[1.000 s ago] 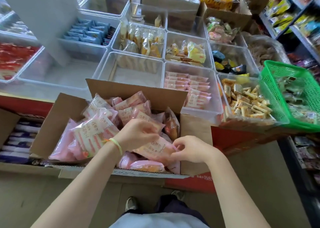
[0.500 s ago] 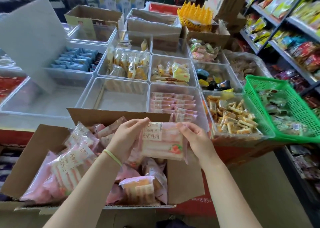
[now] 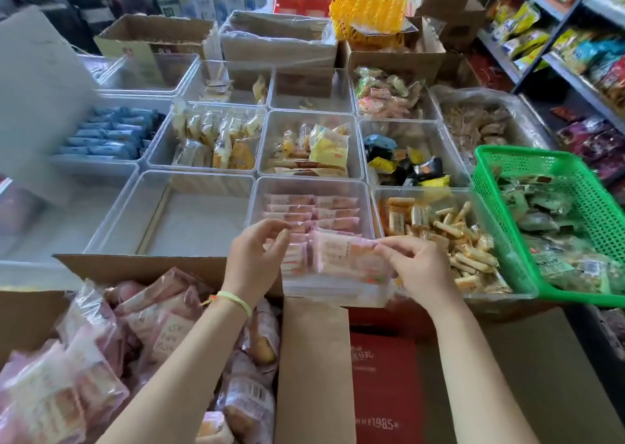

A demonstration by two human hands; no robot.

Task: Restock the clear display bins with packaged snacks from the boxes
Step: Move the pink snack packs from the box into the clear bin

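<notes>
Right hand (image 3: 417,268) pinches pink snack pack (image 3: 345,257) over clear bin (image 3: 309,186); left hand (image 3: 257,257) just beside it, fingers loosely curled, holding nothing. Best lay pack flat ahead of fingertips, matching existing rows.

Clear plastic display bins (image 3: 199,186) sit edge to edge across a red-fronted display stand (image 3: 385,318), with a green mesh basket (image 3: 507,163) at its right end and cardboard boxes (image 3: 152,38) behind.
</notes>
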